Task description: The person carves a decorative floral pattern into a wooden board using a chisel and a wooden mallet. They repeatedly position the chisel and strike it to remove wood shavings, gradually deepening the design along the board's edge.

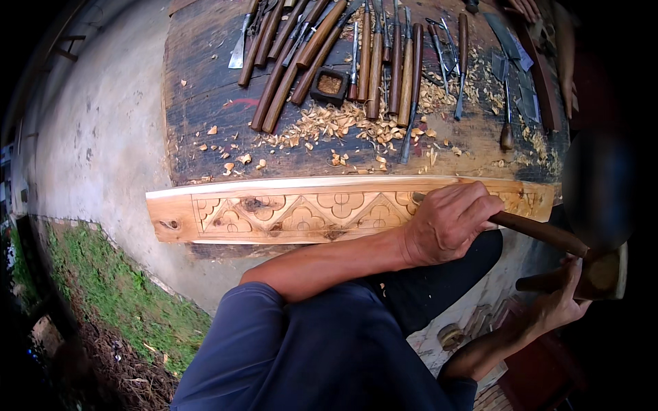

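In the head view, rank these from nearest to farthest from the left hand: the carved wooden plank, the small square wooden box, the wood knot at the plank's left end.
Measured from the left hand:
1. Carved wooden plank: directly under the hand, touching it.
2. Small square wooden box: up on the dark workbench among the chisels, left of the hand.
3. Wood knot: far left end of the plank.

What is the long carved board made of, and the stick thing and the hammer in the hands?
The carved board looks like pale, unfinished wood: knots and grain show. The chisel in the left hand has a dark brown, smooth handle, probably wood; its blade is hidden. The mallet in the right hand seems wooden too, though it is blurry.
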{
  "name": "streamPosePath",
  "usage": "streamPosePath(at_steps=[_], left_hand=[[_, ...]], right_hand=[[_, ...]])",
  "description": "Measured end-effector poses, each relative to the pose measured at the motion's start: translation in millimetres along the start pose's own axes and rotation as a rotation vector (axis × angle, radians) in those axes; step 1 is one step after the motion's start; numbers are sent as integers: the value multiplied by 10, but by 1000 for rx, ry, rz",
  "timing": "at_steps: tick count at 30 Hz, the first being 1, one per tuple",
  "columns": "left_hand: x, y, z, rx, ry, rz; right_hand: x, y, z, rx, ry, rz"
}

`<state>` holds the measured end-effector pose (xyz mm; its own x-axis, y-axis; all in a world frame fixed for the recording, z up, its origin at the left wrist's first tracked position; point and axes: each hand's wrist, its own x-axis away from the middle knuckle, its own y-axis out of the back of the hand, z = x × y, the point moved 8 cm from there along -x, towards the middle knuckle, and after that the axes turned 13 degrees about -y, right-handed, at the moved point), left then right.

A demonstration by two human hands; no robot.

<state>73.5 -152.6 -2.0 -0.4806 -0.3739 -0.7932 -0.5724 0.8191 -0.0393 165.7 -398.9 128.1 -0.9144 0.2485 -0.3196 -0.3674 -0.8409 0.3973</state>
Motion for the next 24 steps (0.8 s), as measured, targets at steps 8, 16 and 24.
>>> streamPosePath(at_steps=[8,16,24], left_hand=[[2,62,-8,-5,-18,-43],[27,76,1,-21,-5,-61],[43,101,-31,-63,-33,-82]], right_hand=[[-215,-129,596,235,420,-64],[-168,-139,643,283,425,-107],[36,-268,661,607,539,-45]])
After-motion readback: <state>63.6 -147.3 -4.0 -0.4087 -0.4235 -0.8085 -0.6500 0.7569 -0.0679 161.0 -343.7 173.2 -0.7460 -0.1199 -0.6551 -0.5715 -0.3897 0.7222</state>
